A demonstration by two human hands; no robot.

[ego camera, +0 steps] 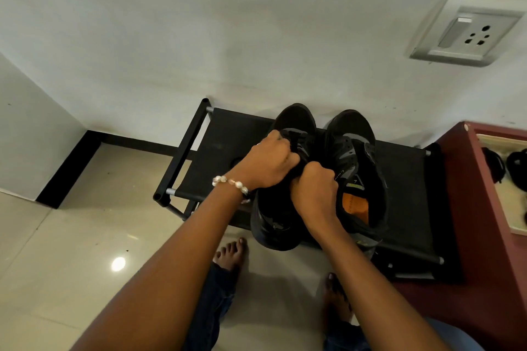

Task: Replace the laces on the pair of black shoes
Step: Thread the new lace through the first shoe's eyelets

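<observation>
Atop black rack (228,137), both hands (268,161) (313,188) clutch left shoe (296,120).

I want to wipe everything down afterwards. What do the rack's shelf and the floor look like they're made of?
The shelf looks like matte black fabric stretched between black tubes: it is dull, with no glare. The floor looks like glossy beige tile: it mirrors a lamp as a bright spot, and thin joint lines cross it. Ceramic or stone, I cannot tell.

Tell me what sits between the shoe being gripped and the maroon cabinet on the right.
In the head view, the second black shoe sits there on the black rack, then a bare stretch of rack before the maroon cabinet.
</observation>
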